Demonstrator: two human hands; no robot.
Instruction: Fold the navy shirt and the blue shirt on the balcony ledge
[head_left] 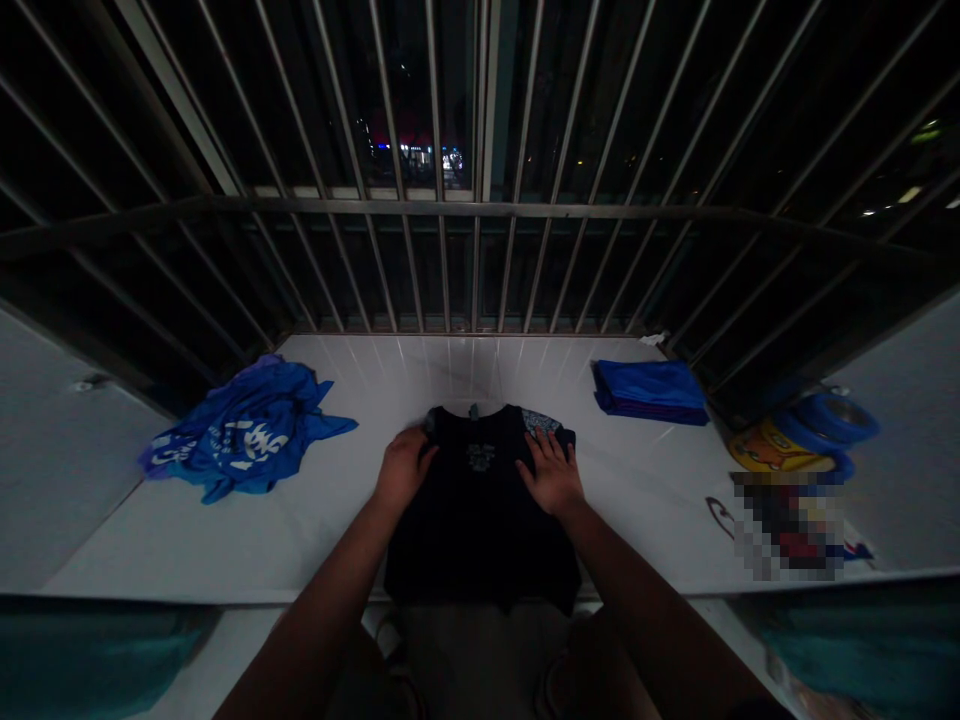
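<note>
A black T-shirt with patterned grey shoulders lies spread on the white ledge, its neck toward the window and its lower edge at the ledge's front. My left hand is at the shirt's left sleeve, fingers bent over the edge; whether cloth is pinched in them is too dark to make out. On the upper right of the shirt my right hand rests flat with its fingers spread. To the left lies a loose heap of blue shirts with white print. A neat stack of folded blue cloth sits at the back right.
Metal window bars rise behind the white ledge. At the right stand a blue and yellow container and a blurred-out item. Teal cloth hangs below the front edge on both sides.
</note>
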